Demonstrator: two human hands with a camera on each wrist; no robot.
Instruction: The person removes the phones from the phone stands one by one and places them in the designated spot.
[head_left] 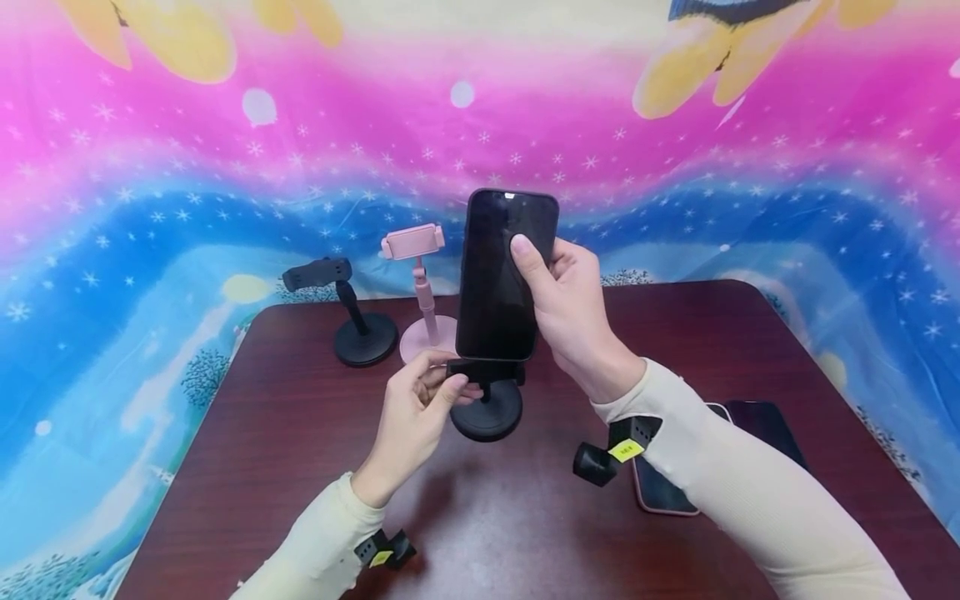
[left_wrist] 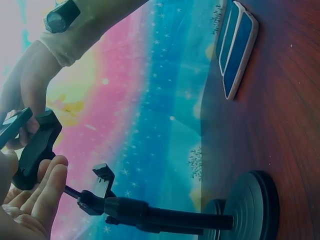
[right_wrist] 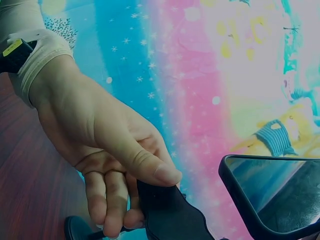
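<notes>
Three stands, three phones

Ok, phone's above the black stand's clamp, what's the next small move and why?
Probably lower the phone straight down into the clamp. The right hand holds it upright, its bottom edge right at the clamp, which the left hand grips on the stand. Whether the edge is already seated I cannot tell, so ease it down while the left hand steadies the clamp.

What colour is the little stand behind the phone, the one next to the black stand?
Pink. The stand shows best in the head view.
</notes>
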